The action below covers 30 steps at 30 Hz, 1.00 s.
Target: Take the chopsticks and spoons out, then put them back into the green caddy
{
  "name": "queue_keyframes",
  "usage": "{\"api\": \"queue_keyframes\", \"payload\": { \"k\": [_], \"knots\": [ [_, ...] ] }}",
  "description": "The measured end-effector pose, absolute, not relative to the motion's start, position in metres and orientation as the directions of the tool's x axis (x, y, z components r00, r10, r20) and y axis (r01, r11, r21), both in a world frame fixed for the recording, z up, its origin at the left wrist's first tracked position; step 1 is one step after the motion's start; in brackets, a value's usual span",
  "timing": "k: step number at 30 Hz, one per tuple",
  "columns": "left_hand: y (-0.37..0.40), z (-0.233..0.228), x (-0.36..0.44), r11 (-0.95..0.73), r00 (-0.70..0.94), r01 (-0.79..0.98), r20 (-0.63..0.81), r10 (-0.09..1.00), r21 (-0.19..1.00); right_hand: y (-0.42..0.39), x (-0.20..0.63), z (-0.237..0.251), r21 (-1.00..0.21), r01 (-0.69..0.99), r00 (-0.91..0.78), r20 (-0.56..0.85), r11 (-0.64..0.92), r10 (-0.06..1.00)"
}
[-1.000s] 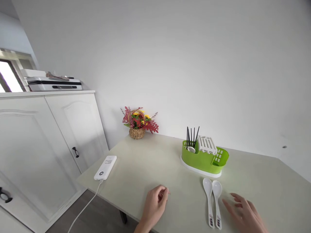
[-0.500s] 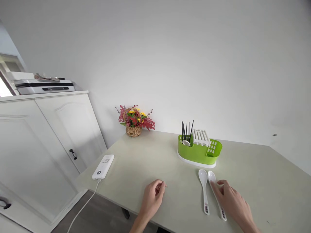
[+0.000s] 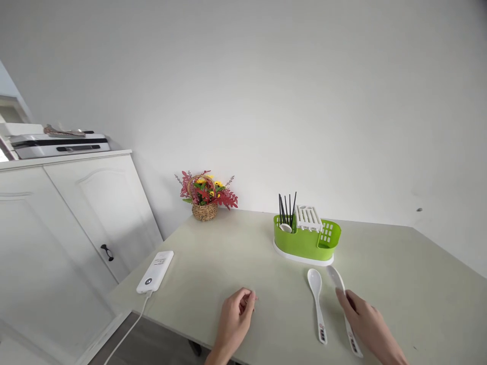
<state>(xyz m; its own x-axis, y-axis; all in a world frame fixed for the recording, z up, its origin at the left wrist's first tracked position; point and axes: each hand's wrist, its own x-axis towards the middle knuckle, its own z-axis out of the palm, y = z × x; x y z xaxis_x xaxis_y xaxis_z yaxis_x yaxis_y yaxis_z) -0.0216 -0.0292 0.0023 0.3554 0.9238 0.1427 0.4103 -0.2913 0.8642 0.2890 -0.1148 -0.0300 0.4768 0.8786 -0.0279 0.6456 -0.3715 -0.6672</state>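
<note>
My right hand grips the middle of a white soup spoon, thumb and fingers closed on its handle. The bowl of that spoon points toward the green utensil holder. Left of it, a second white soup spoon lies flat on the table, its dark-marked handle end toward me. My left hand rests near the table's front edge with fingers curled in; nothing shows in it. Beyond the spoons stands the green utensil holder with a white base. Black chopsticks and a white spoon head stick out of its left compartment.
A white power bank with a cable lies on the left side of the table. A flower basket stands at the back by the wall. To the left is a white cabinet with a case on top.
My right hand has closed on the right-hand spoon, which now looks slightly raised and shifted. My left hand stays curled in place. The whole view has shifted a little.
</note>
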Motion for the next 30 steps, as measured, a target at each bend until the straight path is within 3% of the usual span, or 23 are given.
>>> {"api": "queue_keyframes", "payload": {
  "k": [2, 5, 9, 13, 17, 20, 23, 26, 30],
  "knots": [
    [-0.034, 0.009, -0.015, -0.259, 0.379, 0.352, 0.116, 0.918, 0.9, -0.124, 0.276, -0.015, -0.755, 0.595, 0.428, 0.008, -0.275, 0.904],
    [-0.046, 0.029, 0.002, -0.205, 0.475, 0.23, 0.074, 0.877, 0.951, -0.137, 0.243, 0.023, -0.829, 0.548, 0.178, -0.012, -0.11, 0.984],
    [-0.063, 0.067, 0.017, -0.245, 0.629, 0.191, 0.073, 0.774, 0.95, -0.144, 0.206, 0.07, -0.864, 0.503, -0.129, -0.088, -0.012, 0.988],
    [-0.062, 0.096, 0.006, -0.302, 0.678, 0.205, 0.087, 0.73, 0.931, -0.145, 0.196, 0.078, -0.912, 0.41, -0.201, -0.074, 0.015, 0.977],
    [-0.035, 0.113, -0.014, -0.348, 0.509, 0.127, 0.24, 0.826, 0.929, -0.149, 0.212, 0.054, -0.971, 0.237, -0.09, -0.02, 0.002, 0.996],
    [0.002, 0.124, -0.019, -0.424, 0.201, 0.072, 0.403, 0.893, 0.903, -0.153, 0.238, 0.026, -0.972, 0.231, 0.138, -0.015, -0.047, 0.99],
    [0.046, 0.133, -0.007, -0.513, 0.011, 0.043, 0.513, 0.859, 0.858, -0.156, 0.273, -0.006, -0.958, 0.265, 0.381, 0.0, -0.11, 0.924],
    [0.086, 0.138, 0.016, -0.609, -0.008, 0.007, 0.609, 0.793, 0.793, -0.159, 0.306, -0.036, -0.934, 0.288, 0.525, -0.032, -0.213, 0.851],
    [0.123, 0.134, 0.052, -0.714, 0.122, 0.124, 0.703, 0.7, 0.689, -0.161, 0.33, -0.06, -0.879, 0.359, 0.541, -0.078, -0.314, 0.838]
  ]
}}
